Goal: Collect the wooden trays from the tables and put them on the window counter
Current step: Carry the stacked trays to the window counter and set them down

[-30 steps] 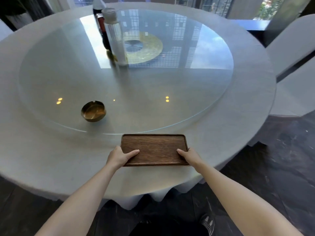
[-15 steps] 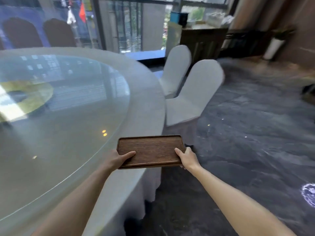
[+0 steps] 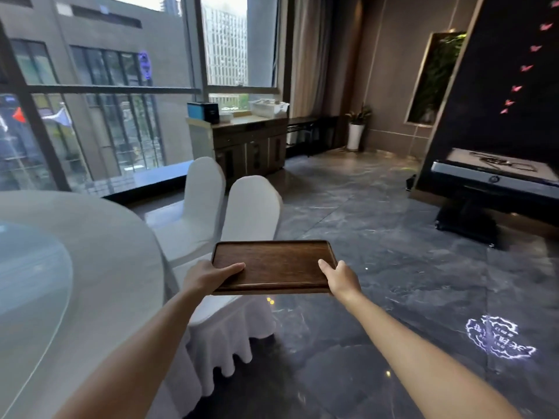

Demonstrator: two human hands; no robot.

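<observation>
Tray held level between left hand and right hand.

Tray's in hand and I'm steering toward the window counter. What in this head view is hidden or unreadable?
- wooden tray underside: hidden by the tray itself; fingers of left hand and right hand beneath it unseen.
- window counter top: far and small; free space behind the blue box and white container unclear.
- round table: cut off by the left edge.
</observation>
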